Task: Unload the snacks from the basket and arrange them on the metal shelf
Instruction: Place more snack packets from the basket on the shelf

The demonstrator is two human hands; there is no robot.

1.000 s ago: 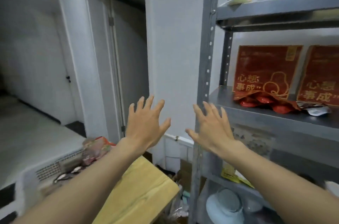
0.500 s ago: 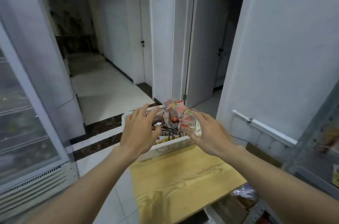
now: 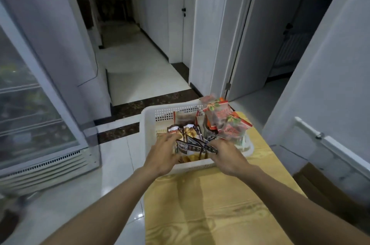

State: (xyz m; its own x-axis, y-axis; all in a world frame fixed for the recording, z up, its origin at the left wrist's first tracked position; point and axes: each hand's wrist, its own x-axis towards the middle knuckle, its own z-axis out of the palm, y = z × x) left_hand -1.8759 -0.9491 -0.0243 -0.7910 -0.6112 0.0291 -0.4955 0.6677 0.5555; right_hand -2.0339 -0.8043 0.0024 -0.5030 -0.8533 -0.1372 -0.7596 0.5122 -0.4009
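**Both hands at the snack basket**

A white perforated basket (image 3: 149,124) is seen at the far end of a yellow wood-grain table (image 3: 210,214), its near wall partly covered by the hands. It is filled w/ snacks. Dark pkts (image 3: 192,142) are stood upright in the left and middle part. Red-and-clear bags (image 3: 224,122) are piled at the right side, rising above the rim.

The L hand (image 3: 163,154) is stretched over the near rim. Its fingers are held fairly straight and laid against the left face of the dark pkts; no curl round a pkt can be made out. The R hand (image 3: 227,156) is set at the right of the same bunch, knuckles up, fingers bent down among the pkts. Whether a pkt is pinched there can't be told, since the fingertips are hidden and that area is blurred. The bunch is bracketed between both hands.

At left, a glass-fronted cooler (image 3: 30,114) is stood on the glossy tiled floor (image 3: 120,164). Beyond the basket, a corridor w/ a white door (image 3: 176,14) is seen.
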